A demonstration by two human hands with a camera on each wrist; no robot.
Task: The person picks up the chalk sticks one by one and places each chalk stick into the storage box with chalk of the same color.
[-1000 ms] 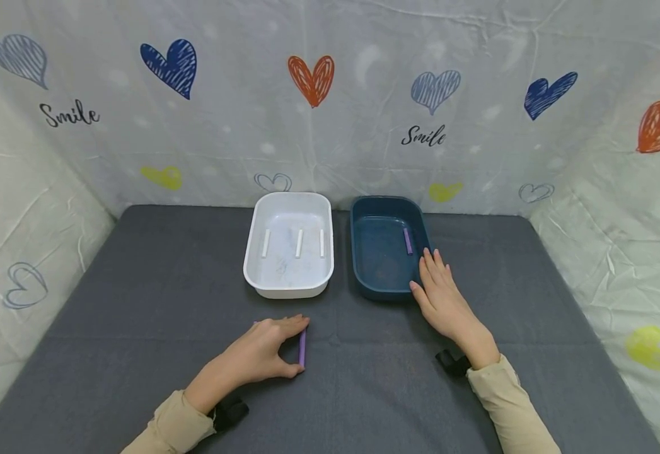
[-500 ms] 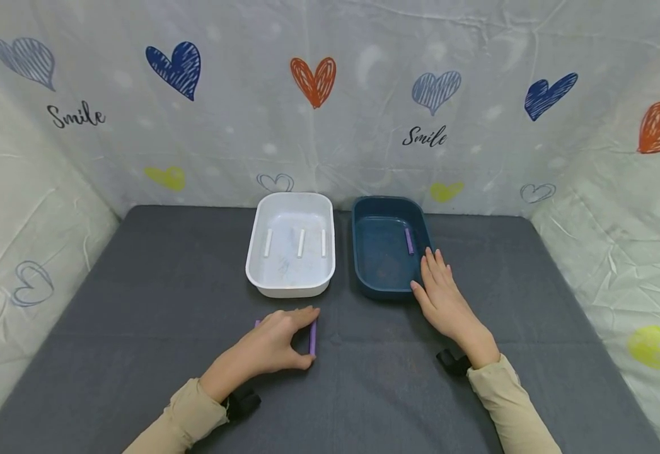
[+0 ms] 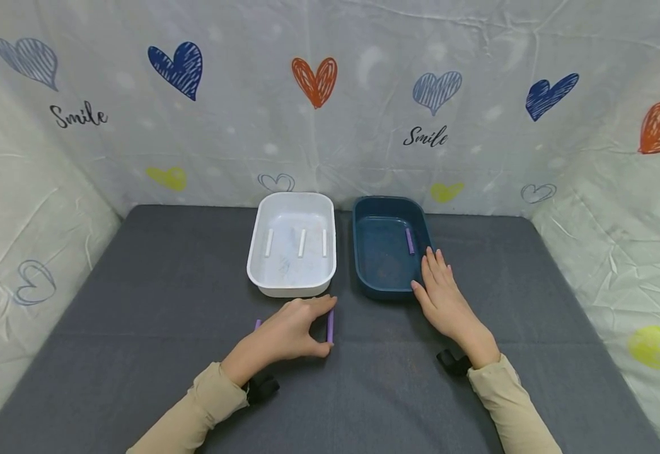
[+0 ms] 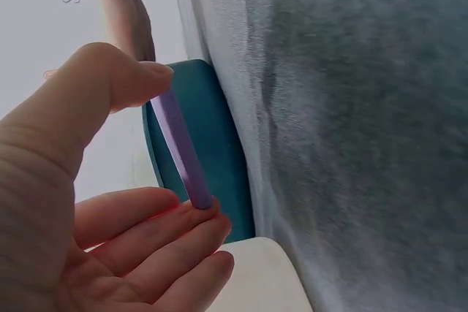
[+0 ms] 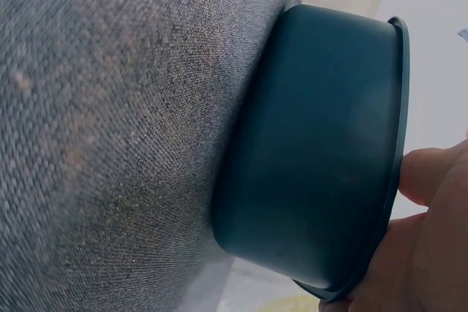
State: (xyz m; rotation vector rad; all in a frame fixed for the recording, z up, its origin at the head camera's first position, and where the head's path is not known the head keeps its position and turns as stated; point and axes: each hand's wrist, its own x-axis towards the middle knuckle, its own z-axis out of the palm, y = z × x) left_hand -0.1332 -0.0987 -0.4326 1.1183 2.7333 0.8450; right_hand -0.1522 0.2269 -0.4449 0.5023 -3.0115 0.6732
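My left hand pinches a purple chalk stick endwise between thumb and fingertips, in front of the two bins. The left wrist view shows the held chalk with the dark blue bin behind it. Another purple stick lies on the cloth, mostly hidden by the left hand. My right hand rests with straight fingers on the right rim of the dark blue bin, thumb at its near corner. One purple chalk lies inside that bin.
Left of the blue bin stands a white bin holding three white chalk sticks. A grey cloth covers the table. Behind it hangs a pale curtain printed with hearts.
My left hand has moved right and away from me with the pinched purple chalk, toward the gap between the bins. The right hand stays on the blue bin's rim.
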